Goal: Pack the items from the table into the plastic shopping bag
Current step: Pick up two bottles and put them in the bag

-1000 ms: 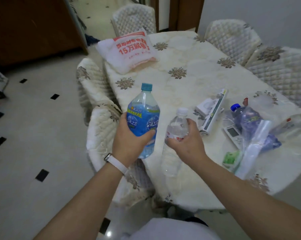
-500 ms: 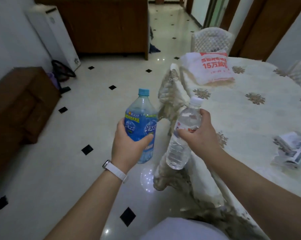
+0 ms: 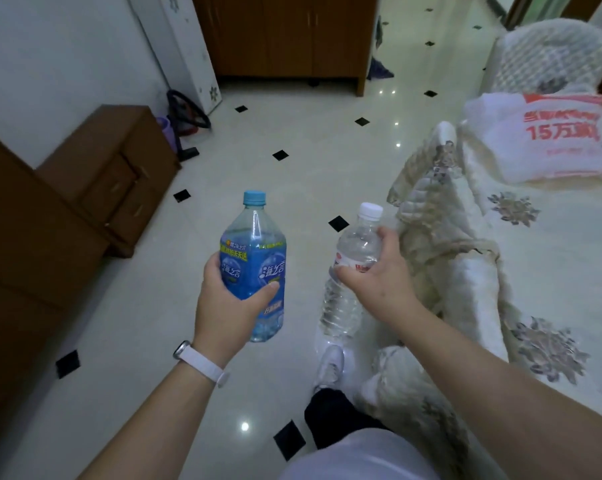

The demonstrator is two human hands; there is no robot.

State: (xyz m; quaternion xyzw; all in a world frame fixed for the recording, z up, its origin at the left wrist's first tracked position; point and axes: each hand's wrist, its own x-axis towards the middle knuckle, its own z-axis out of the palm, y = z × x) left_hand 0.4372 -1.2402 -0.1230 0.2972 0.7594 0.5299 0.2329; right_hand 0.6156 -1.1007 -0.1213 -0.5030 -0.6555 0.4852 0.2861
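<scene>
Two bottles held (one per hand): blue bottle [image 3: 254,268], clear bottle [image 3: 349,271].

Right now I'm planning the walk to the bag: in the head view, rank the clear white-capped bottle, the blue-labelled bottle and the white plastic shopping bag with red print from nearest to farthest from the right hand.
1. Clear white-capped bottle, held in the right hand.
2. Blue-labelled bottle, to its left, in the left hand.
3. White plastic shopping bag with red print, far right on the table.

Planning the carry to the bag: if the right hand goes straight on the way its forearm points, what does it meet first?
Probably nothing soon: the right hand, holding the clear bottle, points up-left over open floor; the bag lies off to its right. Depth is unclear.
</scene>
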